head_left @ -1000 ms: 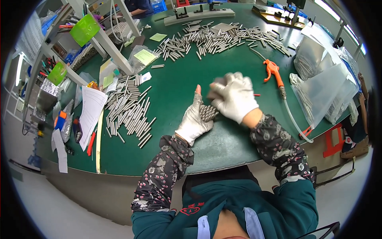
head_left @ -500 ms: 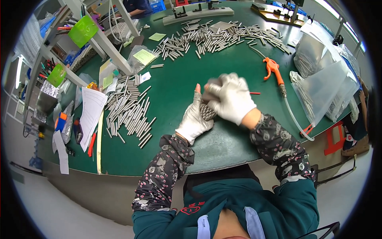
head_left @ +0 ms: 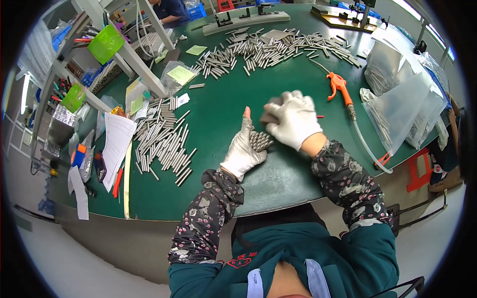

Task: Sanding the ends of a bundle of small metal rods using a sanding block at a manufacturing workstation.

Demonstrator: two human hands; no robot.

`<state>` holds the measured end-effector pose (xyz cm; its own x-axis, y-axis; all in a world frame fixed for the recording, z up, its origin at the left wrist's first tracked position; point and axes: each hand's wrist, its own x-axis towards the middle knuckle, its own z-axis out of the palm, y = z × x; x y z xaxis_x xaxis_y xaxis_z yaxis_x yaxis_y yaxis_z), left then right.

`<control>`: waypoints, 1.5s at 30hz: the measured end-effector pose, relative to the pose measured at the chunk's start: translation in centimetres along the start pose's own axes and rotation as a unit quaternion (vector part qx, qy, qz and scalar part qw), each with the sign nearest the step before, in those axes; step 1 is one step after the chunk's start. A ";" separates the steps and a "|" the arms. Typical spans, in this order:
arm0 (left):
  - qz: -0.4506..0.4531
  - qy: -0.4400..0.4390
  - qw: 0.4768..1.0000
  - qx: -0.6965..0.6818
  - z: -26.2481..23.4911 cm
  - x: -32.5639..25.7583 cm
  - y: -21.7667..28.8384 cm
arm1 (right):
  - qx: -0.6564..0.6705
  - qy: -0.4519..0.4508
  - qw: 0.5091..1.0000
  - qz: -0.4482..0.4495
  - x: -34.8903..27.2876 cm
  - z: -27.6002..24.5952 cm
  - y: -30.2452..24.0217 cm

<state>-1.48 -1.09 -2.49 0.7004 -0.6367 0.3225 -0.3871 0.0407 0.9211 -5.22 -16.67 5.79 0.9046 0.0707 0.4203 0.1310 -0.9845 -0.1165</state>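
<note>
My left hand (head_left: pixel 240 153), in a white glove with the thumb tip bare, is wrapped round a bundle of short metal pins (head_left: pixel 260 141). The pins' round ends face up in a tight cluster. My right hand (head_left: pixel 297 122), gloved the same way, grips a grey-brown pad (head_left: pixel 269 115), blurred by motion; its exact kind cannot be made out. The pad hovers just above and to the right of the bundle, apart from it. Behind the right hand a thin red stick (head_left: pixel 320 116) pokes out.
Loose metal pins (head_left: pixel 164 141) lie left on the green table (head_left: pixel 218 104), and a wider pile of pins (head_left: pixel 273 49) spreads across the back. An orange air gun (head_left: pixel 339 87) with a hose lies right, beside plastic bags of pins (head_left: pixel 397 104). A paper sheet (head_left: pixel 118 144) rests far left.
My right hand has lifted the pad off the bundle, up and to the right, so the pin ends now show. My left hand keeps its grip and has barely moved.
</note>
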 end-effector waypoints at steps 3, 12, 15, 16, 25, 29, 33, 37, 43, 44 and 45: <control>0.037 0.034 0.995 0.088 0.2 0.1 0.3 | 0.010 -0.056 0.997 0.056 -1.2 -0.1 2.4; 0.085 -0.017 0.995 -0.039 0.3 -0.3 -0.2 | 0.317 -0.070 0.945 -0.043 -3.4 1.2 -1.0; 0.025 -0.023 0.997 -0.071 -0.3 -1.0 -0.3 | 0.389 -0.133 0.911 0.018 -3.1 2.4 -1.7; 0.035 -0.017 0.997 -0.062 -0.5 -1.2 -0.1 | 0.390 -0.135 0.911 0.014 -3.0 2.4 -1.9; -0.062 0.030 0.878 0.474 -1.5 -1.9 0.5 | 0.401 -0.151 0.903 0.039 -2.4 2.5 -2.2; -0.104 -0.001 0.856 0.506 -1.1 -1.6 1.8 | 0.393 -0.162 0.904 0.045 -2.4 2.9 -1.9; -0.049 0.037 0.886 0.459 -1.0 -1.7 1.6 | 0.371 -0.132 0.919 0.011 -2.5 3.2 -2.0; 0.030 0.074 0.940 0.332 -1.3 -1.9 0.3 | 0.393 -0.119 0.911 0.027 -2.9 3.6 -2.4; -0.030 0.130 0.975 -0.179 -0.8 -1.7 1.7 | 0.511 -0.162 0.838 0.100 -1.4 2.4 -3.6; -0.046 0.164 0.952 -0.256 -0.9 -1.7 2.3 | 0.511 -0.161 0.838 0.101 -1.2 1.8 -3.8; -0.073 0.186 0.927 -0.318 -1.1 -1.5 2.9 | 0.518 -0.103 0.845 0.079 -1.1 0.9 -4.2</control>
<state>-3.05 0.80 -0.03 0.9214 -0.3667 0.1287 0.0768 0.4964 0.8647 -6.45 -12.50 5.01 0.9817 0.0827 0.1717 0.1894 -0.3231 -0.9272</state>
